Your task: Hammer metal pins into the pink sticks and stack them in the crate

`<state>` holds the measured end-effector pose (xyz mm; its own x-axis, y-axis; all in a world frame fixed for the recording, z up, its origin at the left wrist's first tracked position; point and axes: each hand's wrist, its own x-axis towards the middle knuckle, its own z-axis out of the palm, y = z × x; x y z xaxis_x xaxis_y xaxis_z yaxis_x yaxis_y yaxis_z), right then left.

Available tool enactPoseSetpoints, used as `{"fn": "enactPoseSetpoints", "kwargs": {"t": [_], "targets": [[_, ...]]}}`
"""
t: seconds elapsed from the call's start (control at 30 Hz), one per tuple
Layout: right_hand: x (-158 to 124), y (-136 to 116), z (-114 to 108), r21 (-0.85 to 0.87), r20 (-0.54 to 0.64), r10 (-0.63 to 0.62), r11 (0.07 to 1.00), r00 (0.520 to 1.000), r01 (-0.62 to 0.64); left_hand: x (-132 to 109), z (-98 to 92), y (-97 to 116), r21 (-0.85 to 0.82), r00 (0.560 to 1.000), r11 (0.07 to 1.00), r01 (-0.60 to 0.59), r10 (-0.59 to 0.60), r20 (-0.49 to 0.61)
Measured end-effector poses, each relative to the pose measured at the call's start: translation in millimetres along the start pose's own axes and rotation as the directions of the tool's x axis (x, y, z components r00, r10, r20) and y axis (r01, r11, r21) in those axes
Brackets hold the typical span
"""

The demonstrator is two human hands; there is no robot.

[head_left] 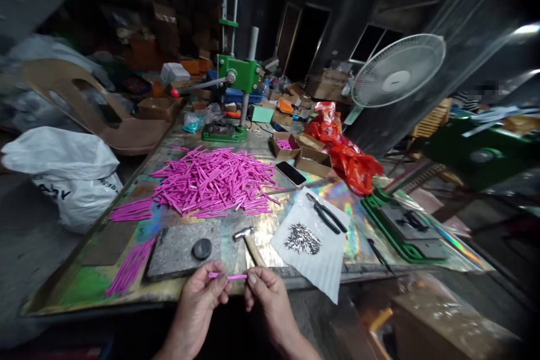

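Between my two hands, just over the table's front edge, is a thin pink stick (236, 277). My left hand (205, 291) pinches it near its left end, and my right hand (265, 291) pinches the right end. Right behind my hands lies a hammer (254, 250), its wooden handle pointing toward my right hand. A grey stone slab (181, 247) sits at the left with a round dark disc (202, 248) on it. To the right, a white foam sheet (329, 270) bears a pile of small metal pins (302, 238) and black-handled pliers (329, 216).
A big heap of pink sticks (215, 180) covers the table's middle, with smaller bundles (130, 266) at its left. Behind are a phone (291, 173), small cardboard boxes (314, 161) and a green hand press (238, 74). Another green press (405, 225) stands right, near a fan (397, 70).
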<state>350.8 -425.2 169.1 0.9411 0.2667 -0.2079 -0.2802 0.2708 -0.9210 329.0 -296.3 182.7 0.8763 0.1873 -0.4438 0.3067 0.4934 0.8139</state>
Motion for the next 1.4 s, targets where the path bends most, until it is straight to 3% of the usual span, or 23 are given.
{"fn": "enactPoseSetpoints", "kwargs": {"t": [0.13, 0.23, 0.3, 0.37, 0.47, 0.57, 0.7, 0.8, 0.93, 1.03, 1.17, 1.4], "targets": [[-5.7, 6.8, 5.6, -0.001, -0.021, -0.056, 0.998, 0.998, 0.056, 0.8, 11.8, -15.9, -0.019, 0.998, 0.998, 0.062, -0.061, 0.024], [-10.1, 5.9, -0.2, -0.234, 0.018, -0.140, 0.962, 0.990, 0.140, 2.5, 12.2, -21.0, 0.041, 0.998, 0.997, 0.064, -0.064, 0.011], [-8.1, 1.8, -16.9, -0.532, 0.016, -0.223, 0.824, 0.975, 0.197, 3.8, 8.6, -20.7, 0.094, 0.999, 0.994, 0.047, -0.048, 0.005], [0.0, -4.5, -43.7, -0.802, -0.042, -0.320, 0.576, 0.947, 0.159, 4.3, 4.7, -19.1, 0.137, 1.000, 0.990, 0.025, -0.026, 0.008], [20.7, -14.8, -89.3, -0.896, -0.104, -0.373, 0.438, 0.922, 0.076, 3.3, 2.7, -17.1, 0.163, 1.000, 0.987, 0.005, -0.009, 0.023], [42.1, -19.9, -119.5, -0.955, -0.075, -0.385, 0.294, 0.920, 0.046, 1.7, 4.8, -17.9, 0.161, 0.998, 0.987, 0.014, -0.023, 0.054], [58.9, -16.1, -127.5, -0.988, -0.009, -0.357, 0.150, 0.934, 0.048, 1.1, 7.4, -20.1, 0.162, 0.996, 0.987, 0.013, -0.027, 0.087], [62.9, -11.6, -125.9, -0.994, 0.006, -0.350, 0.100, 0.937, 0.044, 1.2, 8.4, -18.4, 0.169, 0.997, 0.985, 0.020, -0.032, 0.072], [62.2, -11.1, -127.8, -0.993, 0.011, -0.354, 0.108, 0.935, 0.053, 0.3, 9.4, -15.3, 0.175, 0.998, 0.984, 0.031, -0.041, 0.053], [57.8, -14.6, -128.2, -0.982, 0.007, -0.367, 0.172, 0.930, 0.076, -0.2, 9.4, -15.9, 0.176, 0.998, 0.984, 0.027, -0.038, 0.058], [44.2, -20.2, -118.0, -0.933, -0.008, -0.380, 0.337, 0.925, 0.130, -0.1, 9.9, -17.0, 0.153, 0.998, 0.988, 0.010, -0.021, 0.066], [13.8, -23.5, -75.4, -0.728, 0.033, -0.340, 0.636, 0.940, 0.256, -1.3, 12.5, -13.4, 0.085, 0.994, 0.996, -0.041, 0.032, 0.101]]}}
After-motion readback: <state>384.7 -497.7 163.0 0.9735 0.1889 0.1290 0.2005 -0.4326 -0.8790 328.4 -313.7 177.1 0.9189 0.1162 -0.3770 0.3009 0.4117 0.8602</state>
